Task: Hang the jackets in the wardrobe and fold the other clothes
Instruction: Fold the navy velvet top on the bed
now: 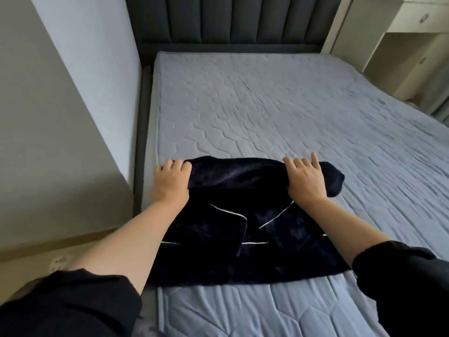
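Note:
A dark navy velvet garment with thin white piping (230,239) lies flat near the left front of the bed (279,105). Its far end is doubled back into a thick fold. My left hand (171,180) grips the left end of that fold, fingers curled over the cloth. My right hand (305,177) holds the right part of the fold, fingers over its far side and thumb underneath. A short stub of the garment sticks out to the right past my right hand. Both forearms reach across the garment, hiding parts of it.
The bed has a light blue quilted cover and a dark padded headboard (230,20). A grey wall (48,117) runs close along the left side of the bed. A cream dresser with drawers (408,45) stands at the back right.

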The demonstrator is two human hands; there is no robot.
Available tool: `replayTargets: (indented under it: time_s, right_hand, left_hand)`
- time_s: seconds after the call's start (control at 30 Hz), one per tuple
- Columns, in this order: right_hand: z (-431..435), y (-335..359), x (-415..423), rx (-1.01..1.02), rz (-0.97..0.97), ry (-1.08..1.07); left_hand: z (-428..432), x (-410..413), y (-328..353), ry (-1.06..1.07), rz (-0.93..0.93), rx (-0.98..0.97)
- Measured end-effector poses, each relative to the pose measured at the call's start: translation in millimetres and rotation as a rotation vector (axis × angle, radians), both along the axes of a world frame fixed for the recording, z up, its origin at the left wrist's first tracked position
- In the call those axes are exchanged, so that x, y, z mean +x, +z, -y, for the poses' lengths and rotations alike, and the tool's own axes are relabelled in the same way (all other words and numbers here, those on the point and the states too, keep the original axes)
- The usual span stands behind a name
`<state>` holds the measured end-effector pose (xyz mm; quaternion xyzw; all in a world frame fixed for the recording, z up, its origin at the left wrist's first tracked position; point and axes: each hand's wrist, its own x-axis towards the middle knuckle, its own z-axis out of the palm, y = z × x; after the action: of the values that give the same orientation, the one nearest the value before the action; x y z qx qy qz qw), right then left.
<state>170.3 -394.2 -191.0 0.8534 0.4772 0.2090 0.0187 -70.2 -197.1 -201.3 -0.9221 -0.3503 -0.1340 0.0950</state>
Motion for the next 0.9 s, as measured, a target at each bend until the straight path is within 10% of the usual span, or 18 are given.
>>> replayTargets:
  time_s: [0.4,0.53,0.63,0.8,0.9]
  right_hand:
    - [112,-39,-65,0.247,-0.101,0.234]
    - [124,-57,-83,0.162,-0.159,0.266]
    - [128,-58,-90,0.124,-0.271,0.239]
    - [119,-39,-96,-0.129,-0.555,0.194]
    - [89,-24,-95,0.108,-0.822,0.129]
  left_hand:
    - [58,-51,8,-0.142,-0.573,-0.656]
    - [81,-39,16,-0.224,-0.057,-0.896]
    - [108,-7,6,-0.391,0.341,-0.445]
    - [128,17,-46,-0.236,-0.186,-0.381]
    - [132,16,-73,-0.223,-0.268,-0.339]
